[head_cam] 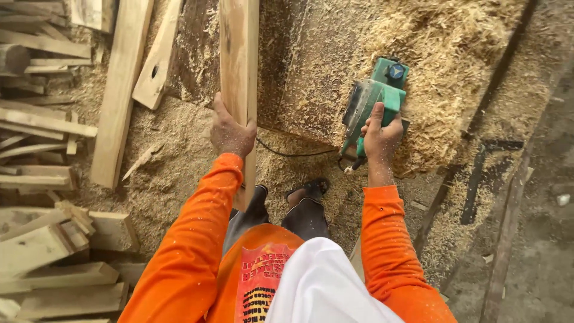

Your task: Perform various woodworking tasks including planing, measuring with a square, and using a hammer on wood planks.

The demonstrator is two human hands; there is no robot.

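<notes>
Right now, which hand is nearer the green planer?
Right. The right hand grips the green planer by its handle; the left hand is off to its left, holding the plank.

A sawdust-strewn workbench [299,78] bears a heap of wood shavings [454,54] and a green electric planer [373,98].

sawdust-covered floor [173,173], scattered timber offcuts [42,119]

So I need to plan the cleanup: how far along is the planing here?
Done: thick shavings cover the bench and floor, so much planing has happened. In hand: the left hand grips a long plank, the right hand the green electric planer. Left: many rough boards lie piled beside.
</notes>
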